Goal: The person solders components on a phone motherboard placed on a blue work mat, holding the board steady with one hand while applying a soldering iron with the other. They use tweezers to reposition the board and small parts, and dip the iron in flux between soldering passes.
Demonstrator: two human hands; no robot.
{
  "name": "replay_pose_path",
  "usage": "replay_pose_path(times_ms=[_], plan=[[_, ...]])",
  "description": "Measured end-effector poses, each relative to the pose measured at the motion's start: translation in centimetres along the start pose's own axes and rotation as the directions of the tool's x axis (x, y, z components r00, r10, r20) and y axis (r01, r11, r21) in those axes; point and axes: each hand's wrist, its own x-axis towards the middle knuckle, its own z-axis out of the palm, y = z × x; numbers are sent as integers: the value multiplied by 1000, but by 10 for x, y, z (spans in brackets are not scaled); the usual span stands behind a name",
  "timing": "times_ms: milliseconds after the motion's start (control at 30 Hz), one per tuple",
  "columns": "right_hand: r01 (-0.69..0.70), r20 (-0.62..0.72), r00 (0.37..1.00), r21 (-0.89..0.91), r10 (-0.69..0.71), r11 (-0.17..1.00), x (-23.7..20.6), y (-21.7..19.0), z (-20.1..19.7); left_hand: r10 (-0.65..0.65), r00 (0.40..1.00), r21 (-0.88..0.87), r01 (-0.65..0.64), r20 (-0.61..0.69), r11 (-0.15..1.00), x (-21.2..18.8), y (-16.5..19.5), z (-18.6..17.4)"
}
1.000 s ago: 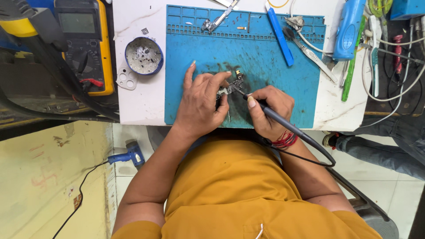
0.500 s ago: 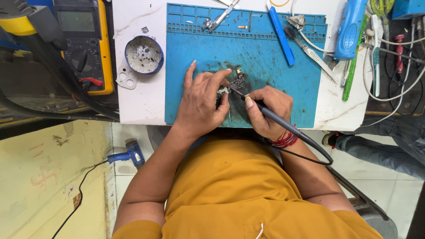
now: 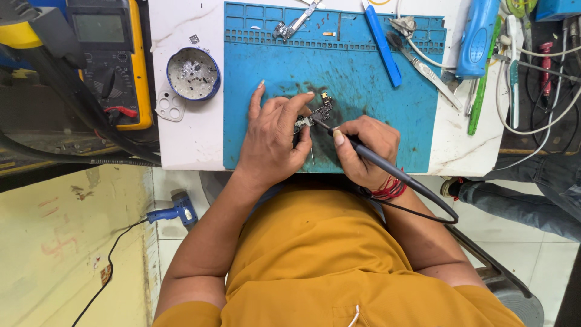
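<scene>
Head view only. Left hand [image 3: 273, 140] flat-ish on blue silicone mat [image 3: 369, 85], index and thumb pinching small circuit board [image 3: 319, 115] from its 9 o'clock side, remaining fingers spread, one pointing to 12. Right hand [image 3: 363, 151] at 3 to 4 o'clock of board, fingers pressed together in pen grip around dark soldering iron [image 3: 369, 157], thumb on top of shaft. Iron tip touching board at its 5 o'clock edge; black cable running off toward 4 o'clock past red thread bracelet [image 3: 387, 189] on wrist. Board sitting near mat centre on dark scorched patch, between both hands. Exact component under tip too small to tell.

Around mat: round blue-rimmed dish [image 3: 192, 74] of tiny metal bits at 9 o'clock of mat, on white table [image 3: 193, 139]; flat metal bracket [image 3: 170, 107] just beside dish at 7. Yellow multimeter [image 3: 115, 60] further toward 9, well apart from hands. Blue flat pry tool [image 3: 382, 43] at 1 o'clock of board, tweezers [image 3: 426, 69] beside it toward 2. Metal hinge-like part [image 3: 295, 24] at 12, on mat's top tray strip. Blue handheld tool [image 3: 478, 37] at 2 o'clock on table edge, green-handled tool [image 3: 481, 91] just beside it. Blue hot-air handle [image 3: 175, 212] on floor at 7 o'clock, cord trailing to 7. Mustard shirt [image 3: 315, 260] filling lower frame at 6.
</scene>
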Motion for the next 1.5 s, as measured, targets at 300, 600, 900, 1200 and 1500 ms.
replay_pose_path(times_ms=[300,600,900,1200,1500], plan=[[-13,9,1000,-9,13,1000,1,1,-1,-10,1000,1,10,5,1000,1,0,0],[-2,15,1000,6,2,1000,3,3,-2,-8,1000,3,8,3,1000,4,-1,0],[-3,4,1000,0,3,1000,3,2,-3,-10,1000,-4,10,6,1000,4,1,1],[-8,-1,1000,-6,8,1000,2,3,-4,-6,1000,-10,6,7,1000,5,2,1],[-24,4,1000,-10,24,1000,1,3,-5,2,1000,-17,-2,2,1000,5,3,1]])
